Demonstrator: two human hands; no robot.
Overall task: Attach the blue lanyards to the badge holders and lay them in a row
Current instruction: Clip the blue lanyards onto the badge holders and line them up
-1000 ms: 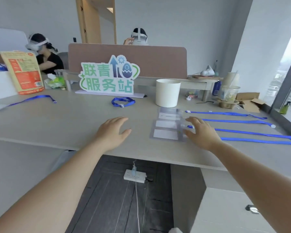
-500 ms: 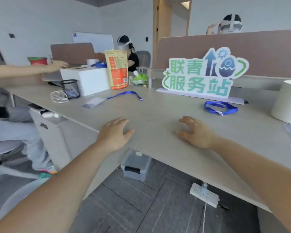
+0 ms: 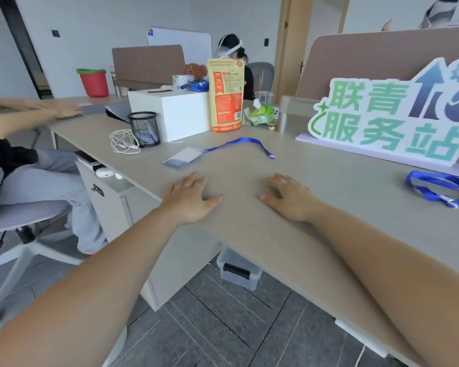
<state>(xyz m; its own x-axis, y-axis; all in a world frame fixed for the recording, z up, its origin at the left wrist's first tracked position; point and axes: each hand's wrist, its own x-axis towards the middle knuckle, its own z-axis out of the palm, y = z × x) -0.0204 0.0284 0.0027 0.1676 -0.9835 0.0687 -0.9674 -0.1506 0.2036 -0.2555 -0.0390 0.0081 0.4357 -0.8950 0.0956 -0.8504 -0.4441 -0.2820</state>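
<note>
Both hands lie palm down on the pale table [image 3: 249, 234], near its front edge and close to each other. The left hand [image 3: 188, 200] has straight fingers held loosely together with the thumb out to the side, and it holds nothing. The right hand [image 3: 289, 197] is also empty, its fingers slightly bent and a little spread.

Beyond the left hand lies a clear badge holder [image 3: 182, 157], flat on the table. A blue lanyard [image 3: 239, 141] runs from its far corner in a loose arc towards the right. The clip where they meet is too small to make out, so I cannot tell if the two are truly joined. A second lanyard [image 3: 440, 188] lies coiled well to the right of the right hand, and the picture edge cuts off part of it.

Behind the coil stands a green and white sign [image 3: 395, 112], also cut off at the right. Farther back stand an orange pouch [image 3: 225, 96], a white box [image 3: 175, 112], a black mesh pen cup [image 3: 143, 128] and a tangle of white cable [image 3: 123, 143]. The pouch hides most of a person in a headset. At the left, another seated person shows only as forearms and legs. A clear plastic bin [image 3: 239, 268] sits under the table, its top hidden by the tabletop.
</note>
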